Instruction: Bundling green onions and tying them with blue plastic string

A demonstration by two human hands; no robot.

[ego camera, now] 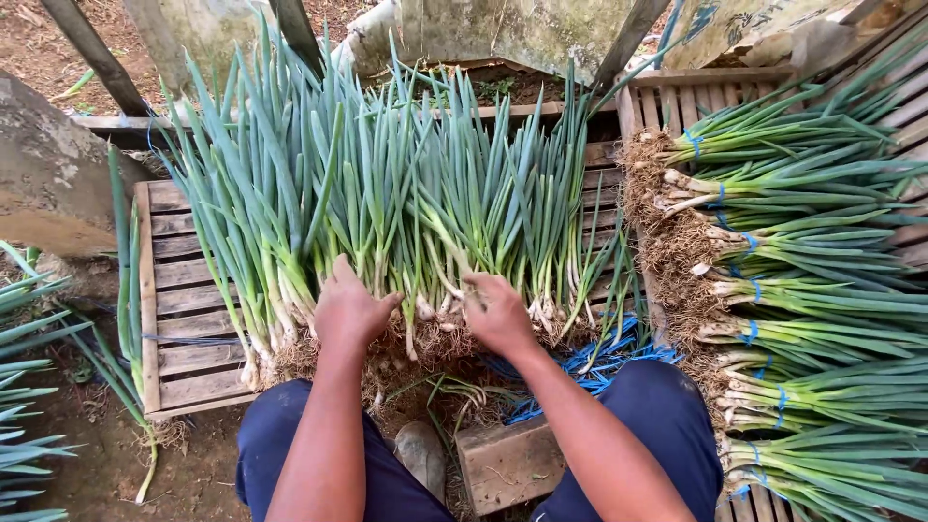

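A wide row of loose green onions [387, 203] lies on a slatted wooden pallet [184, 309], roots toward me, leaves pointing away. My left hand [350, 309] rests palm down on the white stalk bases near the roots, fingers together. To its right, my right hand [498, 311] pinches a few stalks just above their roots. Both forearms reach out from between my knees in dark blue trousers [667, 416].
Bundles of green onions tied with blue bands [802, 290] are stacked at the right, roots facing left. Loose blue ties [609, 358] lie by my right knee. A wooden block [507, 464] sits between my legs. More leaves [24, 387] lie on the dirt at left.
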